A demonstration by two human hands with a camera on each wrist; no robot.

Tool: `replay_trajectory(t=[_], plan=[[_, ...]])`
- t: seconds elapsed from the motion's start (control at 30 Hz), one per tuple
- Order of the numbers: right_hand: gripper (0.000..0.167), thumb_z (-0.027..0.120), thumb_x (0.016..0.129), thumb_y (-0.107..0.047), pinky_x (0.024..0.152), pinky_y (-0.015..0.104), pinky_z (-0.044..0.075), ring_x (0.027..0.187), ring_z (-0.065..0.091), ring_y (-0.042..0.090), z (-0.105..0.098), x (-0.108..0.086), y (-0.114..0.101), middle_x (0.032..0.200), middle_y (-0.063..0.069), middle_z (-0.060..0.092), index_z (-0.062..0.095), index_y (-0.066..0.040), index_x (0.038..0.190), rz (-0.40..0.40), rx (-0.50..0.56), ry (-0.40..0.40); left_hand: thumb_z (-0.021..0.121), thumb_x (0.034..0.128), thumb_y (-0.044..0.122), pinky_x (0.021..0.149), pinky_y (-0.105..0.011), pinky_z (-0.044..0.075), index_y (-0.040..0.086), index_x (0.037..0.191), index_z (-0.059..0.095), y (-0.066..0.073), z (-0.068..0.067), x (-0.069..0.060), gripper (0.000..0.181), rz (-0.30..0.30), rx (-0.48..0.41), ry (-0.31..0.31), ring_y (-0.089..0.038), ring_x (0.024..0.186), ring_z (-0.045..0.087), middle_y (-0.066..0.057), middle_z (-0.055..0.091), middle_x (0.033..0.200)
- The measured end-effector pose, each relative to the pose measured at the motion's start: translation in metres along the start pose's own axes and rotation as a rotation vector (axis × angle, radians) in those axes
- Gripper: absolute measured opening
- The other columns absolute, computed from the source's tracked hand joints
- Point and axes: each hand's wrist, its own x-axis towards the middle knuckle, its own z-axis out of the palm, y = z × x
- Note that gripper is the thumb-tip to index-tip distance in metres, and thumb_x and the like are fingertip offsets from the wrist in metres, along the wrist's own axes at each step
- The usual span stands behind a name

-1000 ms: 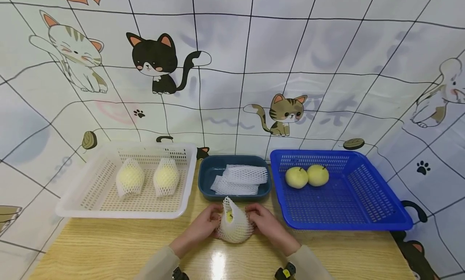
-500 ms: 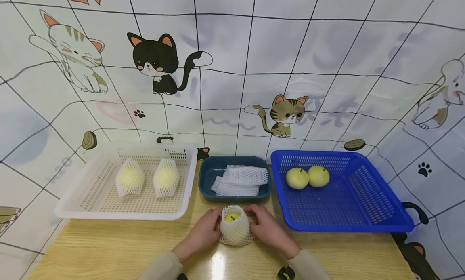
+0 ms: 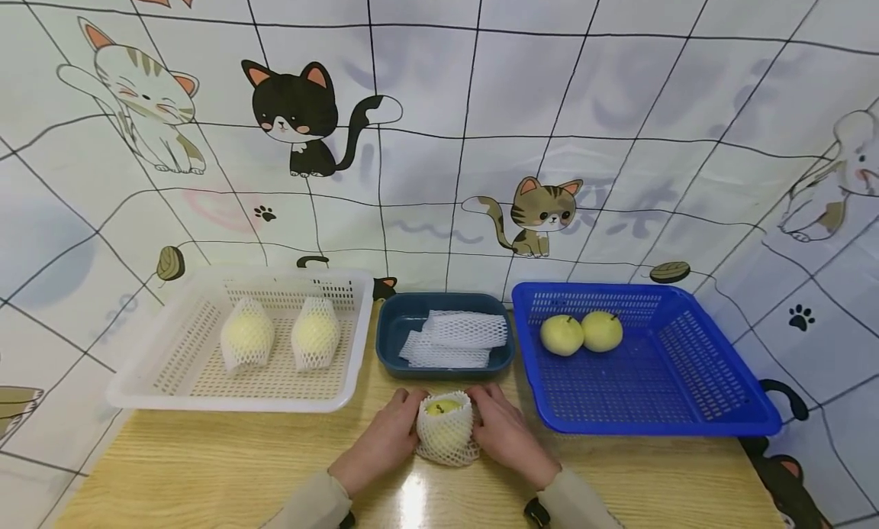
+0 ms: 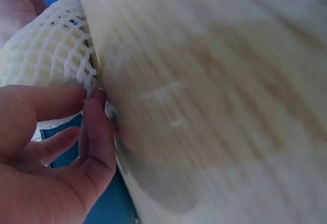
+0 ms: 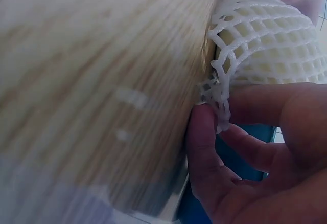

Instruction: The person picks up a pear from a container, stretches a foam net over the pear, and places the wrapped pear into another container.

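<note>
1. Step, likely: fitting the foam net over the yellow fruit; fruit's top shows through the upper opening.
2. Fruit sits on the table, roughly midway between its left and right edges, near teal tray's front edge.
3. Left hand and right hand each pinch foam net's lower edge, opposite sides.
4. Next move probably calls for even, gentle tugging; strands might tear.
5. Foam net: white, open diamond mesh. Fruit: rounded. Table: glossy, wood-grained.

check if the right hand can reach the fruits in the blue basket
Probably yes, once free: the right hand pinches the foam net, but the blue basket nearby is open-topped and nothing covers the two fruits.
</note>
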Motion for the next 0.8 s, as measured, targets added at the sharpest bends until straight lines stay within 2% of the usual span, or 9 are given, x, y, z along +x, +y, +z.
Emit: replay_trajectory(t=[0.1, 0.23, 0.33, 0.47, 0.53, 0.63, 0.73, 0.8], plan=[[0.042, 0.068, 0.08, 0.009, 0.075, 0.045, 0.051, 0.096, 0.059, 0.023, -0.002, 0.001, 0.002, 0.108, 0.005, 0.059, 0.066, -0.009, 0.117, -0.005, 0.024, -0.009, 0.077, 0.0802, -0.005, 0.068, -0.047, 0.052, 0.004, 0.127, 0.054, -0.001, -0.001, 0.0, 0.053, -0.006, -0.004, -0.004, -0.03, 0.086, 0.062, -0.012, 0.057, 0.101], [0.035, 0.063, 0.085, 0.009, 0.086, 0.048, 0.053, 0.106, 0.062, 0.026, -0.007, 0.0, 0.006, 0.113, 0.007, 0.062, 0.067, -0.008, 0.115, -0.003, 0.074, -0.033, 0.082, 0.0785, 0.001, 0.074, -0.052, 0.053, 0.003, 0.132, 0.054, -0.002, -0.004, -0.001, 0.06, -0.04, -0.031, -0.039, -0.034, 0.094, 0.063, -0.014, 0.06, 0.108], [0.03, 0.058, 0.09, 0.007, 0.093, 0.05, 0.052, 0.114, 0.063, 0.03, -0.015, -0.003, 0.007, 0.116, 0.008, 0.065, 0.069, -0.006, 0.115, -0.009, 0.093, -0.053, 0.083, 0.0804, 0.005, 0.082, -0.056, 0.051, 0.001, 0.135, 0.054, -0.002, -0.013, -0.002, 0.062, -0.08, -0.042, -0.083, -0.036, 0.101, 0.063, -0.016, 0.062, 0.115], [0.029, 0.055, 0.093, 0.005, 0.09, 0.046, 0.054, 0.11, 0.065, 0.032, -0.027, -0.006, 0.007, 0.118, 0.012, 0.069, 0.069, 0.0, 0.118, -0.035, 0.185, -0.093, 0.085, 0.079, 0.005, 0.091, -0.061, 0.05, -0.002, 0.138, 0.054, 0.0, -0.029, -0.002, 0.067, -0.095, -0.056, -0.139, -0.04, 0.109, 0.062, -0.018, 0.063, 0.123], [0.033, 0.056, 0.094, 0.001, 0.088, 0.044, 0.056, 0.108, 0.066, 0.034, -0.031, -0.008, 0.006, 0.123, 0.016, 0.068, 0.066, 0.003, 0.126, -0.052, 0.256, -0.132, 0.087, 0.0774, 0.008, 0.097, -0.061, 0.048, -0.004, 0.141, 0.053, 0.001, -0.035, -0.001, 0.073, -0.085, -0.115, -0.167, -0.041, 0.115, 0.061, -0.021, 0.062, 0.128], [0.047, 0.061, 0.093, -0.004, 0.092, 0.046, 0.056, 0.117, 0.064, 0.037, -0.03, -0.01, 0.006, 0.136, 0.02, 0.062, 0.057, 0.005, 0.139, -0.097, 0.308, -0.2, 0.091, 0.0759, 0.016, 0.104, -0.059, 0.046, -0.005, 0.146, 0.049, 0.004, -0.036, 0.002, 0.084, -0.055, -0.26, -0.204, -0.041, 0.123, 0.058, -0.022, 0.059, 0.137], [0.064, 0.07, 0.091, -0.011, 0.1, 0.05, 0.052, 0.129, 0.057, 0.037, -0.027, -0.012, 0.006, 0.147, 0.018, 0.055, 0.048, 0.002, 0.15, -0.13, 0.31, -0.245, 0.092, 0.077, 0.023, 0.108, -0.052, 0.046, -0.003, 0.149, 0.045, 0.005, -0.027, 0.007, 0.09, -0.034, -0.394, -0.219, -0.035, 0.129, 0.056, -0.017, 0.057, 0.143], [0.073, 0.075, 0.091, -0.021, 0.105, 0.05, 0.049, 0.134, 0.053, 0.034, -0.024, -0.012, 0.007, 0.151, 0.015, 0.052, 0.044, 0.0, 0.153, -0.129, 0.301, -0.266, 0.093, 0.0774, 0.027, 0.107, -0.045, 0.047, 0.002, 0.15, 0.046, 0.006, -0.019, 0.008, 0.09, -0.035, -0.421, -0.216, -0.027, 0.126, 0.057, -0.011, 0.059, 0.14]])
